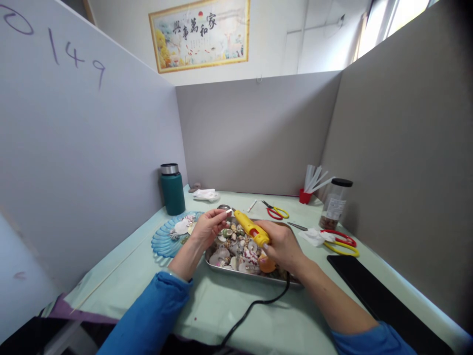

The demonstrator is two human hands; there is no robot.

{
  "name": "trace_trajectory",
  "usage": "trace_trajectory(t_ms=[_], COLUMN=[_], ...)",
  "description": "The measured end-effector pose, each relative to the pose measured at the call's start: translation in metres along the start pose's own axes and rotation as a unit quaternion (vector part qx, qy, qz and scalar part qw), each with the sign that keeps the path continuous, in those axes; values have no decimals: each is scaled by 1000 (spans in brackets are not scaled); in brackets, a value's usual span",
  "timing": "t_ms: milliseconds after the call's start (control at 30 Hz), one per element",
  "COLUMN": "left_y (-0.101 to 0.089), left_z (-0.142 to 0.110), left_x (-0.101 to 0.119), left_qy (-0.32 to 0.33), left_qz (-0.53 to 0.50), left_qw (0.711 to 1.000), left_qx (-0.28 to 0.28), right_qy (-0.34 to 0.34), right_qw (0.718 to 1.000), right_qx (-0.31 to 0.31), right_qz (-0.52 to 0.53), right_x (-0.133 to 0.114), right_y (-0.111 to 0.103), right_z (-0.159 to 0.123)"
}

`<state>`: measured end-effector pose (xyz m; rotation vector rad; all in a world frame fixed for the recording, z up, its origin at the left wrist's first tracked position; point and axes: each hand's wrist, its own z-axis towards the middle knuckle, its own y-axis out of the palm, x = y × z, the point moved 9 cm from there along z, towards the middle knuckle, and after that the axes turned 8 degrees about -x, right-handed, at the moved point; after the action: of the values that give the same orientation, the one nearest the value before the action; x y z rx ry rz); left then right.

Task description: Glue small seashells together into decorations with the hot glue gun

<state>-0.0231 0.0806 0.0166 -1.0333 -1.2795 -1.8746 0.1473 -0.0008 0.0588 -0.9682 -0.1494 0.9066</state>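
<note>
My right hand is wrapped round a yellow hot glue gun, its nozzle pointing up and left. A black cord runs down from it over the table's front edge. In a pinch, my left hand holds a small white piece close to the nozzle; its kind is too small to make out. Below both hands lies a metal tray filled with seashells, including an orange one. Left of my left hand, a blue scalloped glass plate bears several shells.
A green bottle stands back left, near white tissue. Scissors lie behind the tray, larger scissors to its right. Glue sticks stand in a red cup beside a black-lidded jar. A black slab lies front right. Grey partitions enclose the table.
</note>
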Motion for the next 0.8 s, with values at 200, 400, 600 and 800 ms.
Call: trace_trajectory(t_ms=[200, 400, 600, 800], left_y=[1, -1, -2, 2], left_z=[0, 1, 1, -1], left_x=[0, -1, -1, 0], left_qy=[-1, 0, 1, -10], left_qz=[4, 8, 17, 18], left_qw=[1000, 1000, 1000, 1000], left_qx=[3, -2, -6, -1], right_qy=[-18, -14, 7, -30], right_qw=[1000, 1000, 1000, 999], right_qx=[-18, -16, -6, -20], right_qz=[6, -1, -13, -23], right_x=[-6, -7, -4, -9], right_y=[2, 2, -2, 3], right_z=[1, 1, 1, 1])
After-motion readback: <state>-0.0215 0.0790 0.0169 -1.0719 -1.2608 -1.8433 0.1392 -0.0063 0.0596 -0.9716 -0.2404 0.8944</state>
